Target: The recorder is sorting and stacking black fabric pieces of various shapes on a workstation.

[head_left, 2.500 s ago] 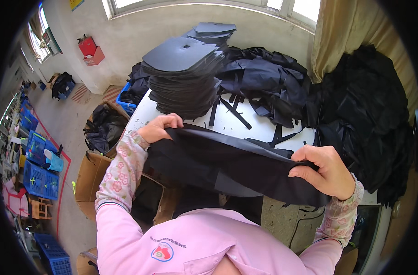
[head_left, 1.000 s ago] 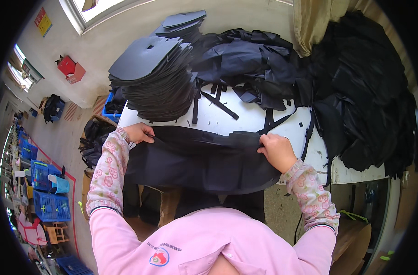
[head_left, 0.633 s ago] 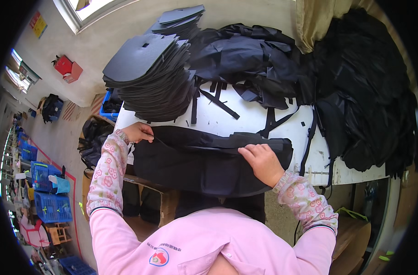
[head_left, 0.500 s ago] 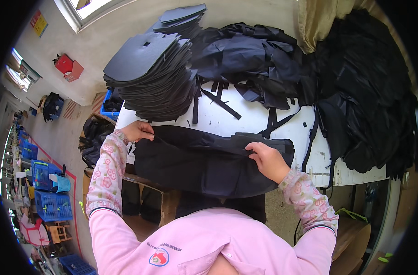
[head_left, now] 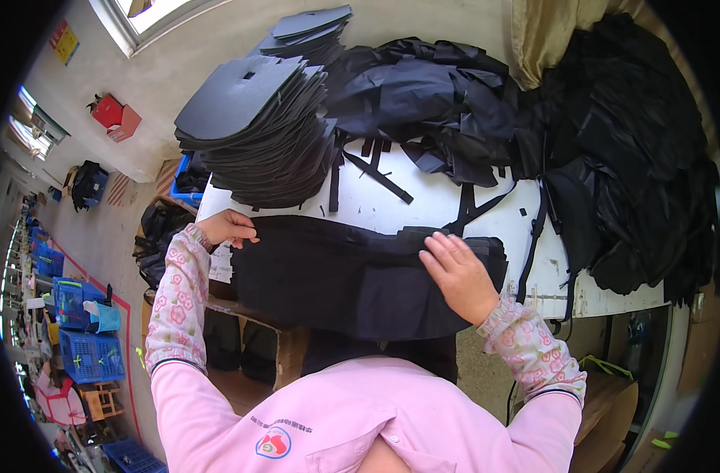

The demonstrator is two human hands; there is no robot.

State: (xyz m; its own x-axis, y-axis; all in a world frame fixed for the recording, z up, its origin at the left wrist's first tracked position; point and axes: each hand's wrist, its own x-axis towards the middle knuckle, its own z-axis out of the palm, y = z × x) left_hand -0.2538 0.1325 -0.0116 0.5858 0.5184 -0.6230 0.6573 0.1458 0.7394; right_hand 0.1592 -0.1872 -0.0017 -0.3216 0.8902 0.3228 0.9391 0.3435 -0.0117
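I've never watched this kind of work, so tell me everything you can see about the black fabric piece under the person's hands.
The black fabric piece is a long, wide panel of matte, cloth-like material, lying flat across the near edge of the white table and hanging partly over it. The left hand grips its left end; the right hand presses flat on its right part, where layered edges show. A black strap lies at its far edge.

Foam stack (head_left: 257,134) blocks left (white tabletop (head_left: 423,206) free).

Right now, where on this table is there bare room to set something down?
One bare white patch of table lies between the black fabric panel under both hands and the dark fabric heap, crossed by loose straps. The foam sheet stack crowds the left; hanging black fabric the right.
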